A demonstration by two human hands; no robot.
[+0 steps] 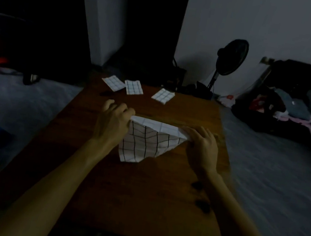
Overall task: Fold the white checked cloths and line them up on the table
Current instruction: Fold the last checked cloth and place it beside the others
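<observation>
Now, cloth in work: white checked cloth (147,139), mid-table (137,197), held up between both hands.
Left hand (113,121): pinches its left corner.
Right hand (201,144): pinches its right corner.
Far edge: three folded cloths (133,87) in a row.

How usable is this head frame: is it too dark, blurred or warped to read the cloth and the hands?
Head view: dim and underexposed, far room nearly black; the cloth in hand and three folded cloths stay legible by contrast. Left hand and right hand are soft but readable; the frame's left edge is smeared. Wide-angle distortion splays the table edges outward.
</observation>
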